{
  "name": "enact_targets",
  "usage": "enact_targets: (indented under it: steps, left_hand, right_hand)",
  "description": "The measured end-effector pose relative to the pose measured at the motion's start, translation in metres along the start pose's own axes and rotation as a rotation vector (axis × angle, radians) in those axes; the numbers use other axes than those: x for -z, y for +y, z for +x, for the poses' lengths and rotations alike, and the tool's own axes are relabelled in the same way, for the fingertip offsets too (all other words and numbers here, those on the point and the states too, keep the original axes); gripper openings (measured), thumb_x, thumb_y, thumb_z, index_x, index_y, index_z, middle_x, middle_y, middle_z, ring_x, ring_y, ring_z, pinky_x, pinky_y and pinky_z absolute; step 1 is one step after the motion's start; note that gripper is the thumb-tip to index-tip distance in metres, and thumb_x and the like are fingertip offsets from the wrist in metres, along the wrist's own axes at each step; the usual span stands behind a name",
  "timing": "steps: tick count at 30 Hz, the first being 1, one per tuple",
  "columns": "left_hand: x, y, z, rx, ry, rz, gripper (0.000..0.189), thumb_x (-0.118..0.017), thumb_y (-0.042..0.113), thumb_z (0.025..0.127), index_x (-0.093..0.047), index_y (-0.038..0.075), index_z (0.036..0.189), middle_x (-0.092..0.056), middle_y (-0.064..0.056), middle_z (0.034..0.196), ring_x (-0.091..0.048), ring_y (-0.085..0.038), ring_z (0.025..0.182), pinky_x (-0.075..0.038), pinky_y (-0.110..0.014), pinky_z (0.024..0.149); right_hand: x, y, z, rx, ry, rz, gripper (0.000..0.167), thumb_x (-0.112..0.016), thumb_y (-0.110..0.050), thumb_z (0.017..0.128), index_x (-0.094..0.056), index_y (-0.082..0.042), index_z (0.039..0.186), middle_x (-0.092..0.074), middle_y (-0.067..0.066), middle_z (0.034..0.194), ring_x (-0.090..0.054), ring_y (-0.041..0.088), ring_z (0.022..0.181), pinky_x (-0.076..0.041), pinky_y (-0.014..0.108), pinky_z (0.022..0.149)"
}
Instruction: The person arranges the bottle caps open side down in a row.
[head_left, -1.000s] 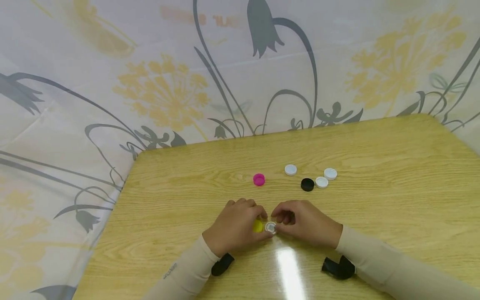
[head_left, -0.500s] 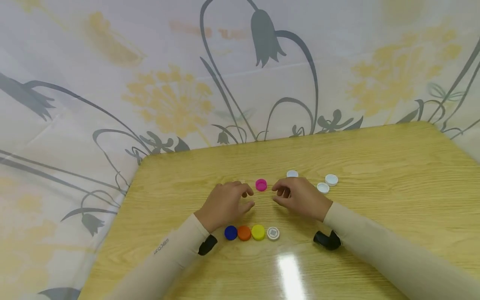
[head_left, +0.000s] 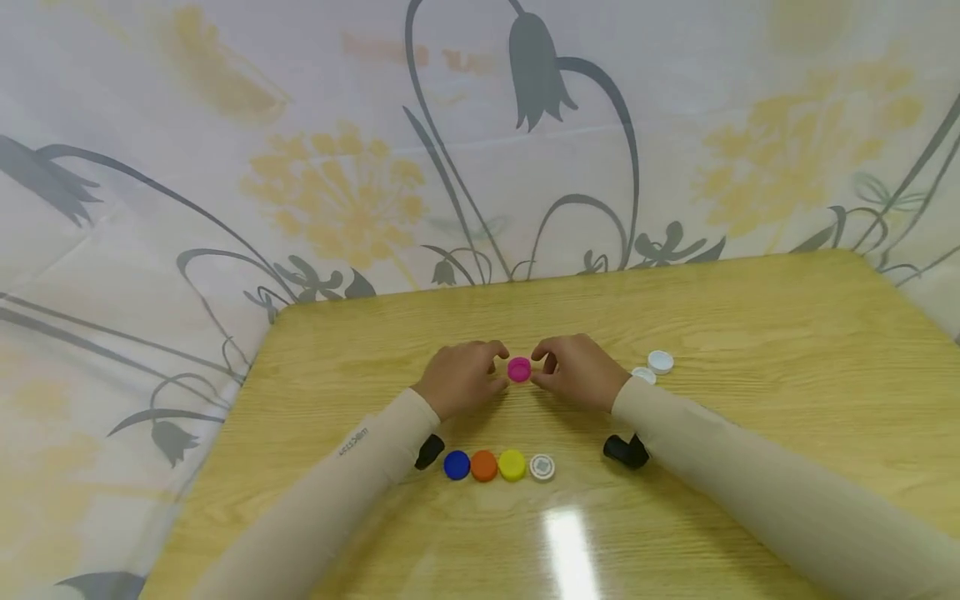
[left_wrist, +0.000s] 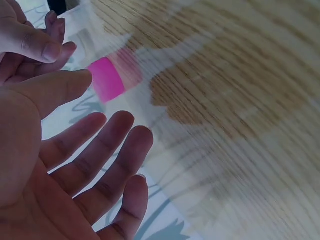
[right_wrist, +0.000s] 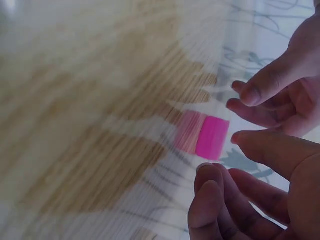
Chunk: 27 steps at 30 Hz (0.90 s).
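Toward the far edge of the wooden table [head_left: 787, 358], somewhat left of its middle: one pink cap [head_left: 519, 369]. Lies flat, round in outline, with a ring-like rim about its upper face. In both wrist views, shows a short, smooth wall of vivid pink, with a paler mirror image in the glossy wood.

Just left of the pink cap: left hand [head_left: 463, 380], thumb and fingers parted, grasping nothing. Just right of it: right hand [head_left: 579, 372], thumb apart from the bent fingers, likewise grasping nothing. Thumb tips very close to the pink wall; whether touching, cannot tell.

Between pink cap and far edge: a strip of wood grain, then patterned cloth [head_left: 337, 192] rising behind. From left hand to left edge: a broad stretch of wood. Toward the right edge: a wider stretch, past an outer white cap [head_left: 660, 362] and an inner white cap [head_left: 644, 373], the latter partly hidden by the right sleeve [head_left: 750, 475].

Nearer the front, left to right in a row: blue cap [head_left: 457, 465], orange cap [head_left: 483, 466], yellow cap [head_left: 512, 465], grey-centred cap [head_left: 542, 467]. Separated from pink cap by a band of wood.
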<state>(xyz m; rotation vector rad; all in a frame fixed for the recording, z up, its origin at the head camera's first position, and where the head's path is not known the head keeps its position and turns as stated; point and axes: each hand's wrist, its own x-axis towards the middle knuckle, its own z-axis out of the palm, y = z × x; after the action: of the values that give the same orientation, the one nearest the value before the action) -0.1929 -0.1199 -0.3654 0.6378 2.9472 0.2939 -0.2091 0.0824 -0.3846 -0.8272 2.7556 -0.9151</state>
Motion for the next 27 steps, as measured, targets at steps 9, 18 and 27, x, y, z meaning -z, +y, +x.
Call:
enact_targets:
  steps: [9, 18, 27]
  left_hand:
    - [-0.005, 0.001, 0.014, 0.011, -0.022, -0.027, 0.037, -0.067, 0.028, 0.097, -0.066, 0.007, 0.127, -0.071, -0.001, 0.085, -0.064, -0.015, 0.079, -0.056, -0.033, 0.076]
    - [-0.004, 0.004, 0.017, -0.008, -0.023, -0.03, 0.033, -0.07, 0.026, 0.095, -0.069, 0.006, 0.121, -0.072, -0.003, 0.089, -0.065, -0.017, 0.082, -0.056, -0.033, 0.078]
    - [-0.006, 0.005, 0.017, -0.032, -0.009, -0.026, 0.027, -0.071, 0.026, 0.094, -0.072, 0.008, 0.114, -0.072, -0.005, 0.089, -0.064, -0.017, 0.08, -0.055, -0.033, 0.075]
  right_hand:
    - [-0.003, 0.0, 0.012, -0.017, -0.048, -0.004, 0.032, -0.074, -0.017, 0.09, -0.069, 0.005, 0.113, -0.074, 0.01, 0.087, -0.067, 0.017, 0.076, -0.058, 0.035, 0.076]
    - [-0.007, 0.002, 0.018, -0.052, -0.067, 0.006, 0.03, -0.073, -0.018, 0.091, -0.069, 0.002, 0.113, -0.074, 0.009, 0.089, -0.067, 0.017, 0.078, -0.057, 0.035, 0.077]
    - [-0.011, 0.004, 0.018, -0.036, -0.052, 0.01, 0.023, -0.072, -0.016, 0.092, -0.071, 0.001, 0.108, -0.073, 0.007, 0.084, -0.063, 0.014, 0.072, -0.053, 0.028, 0.068]
